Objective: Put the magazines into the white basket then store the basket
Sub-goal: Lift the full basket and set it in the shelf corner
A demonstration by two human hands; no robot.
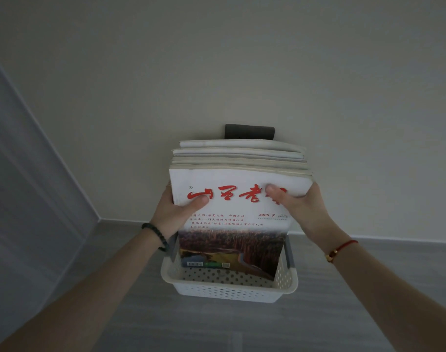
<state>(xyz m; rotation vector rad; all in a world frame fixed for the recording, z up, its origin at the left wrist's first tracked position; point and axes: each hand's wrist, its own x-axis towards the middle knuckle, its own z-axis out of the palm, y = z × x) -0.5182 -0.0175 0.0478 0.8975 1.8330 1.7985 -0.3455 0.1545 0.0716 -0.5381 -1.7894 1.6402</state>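
Observation:
A stack of several magazines [232, 224] stands upright with its lower end inside the white perforated basket [229, 288] on the floor. The front cover is white with red characters and a landscape photo. My left hand [176, 212] grips the stack's left edge, thumb across the cover. On the right edge, my right hand [300, 207] holds the stack the same way, its thumb over the red title. The fingers behind the stack are hidden.
The basket sits on a grey wood-look floor [216, 326] close to a pale wall [216, 72]. A dark wall plate [249, 132] shows just above the stack. A grey-white panel [26, 186] runs along the left side.

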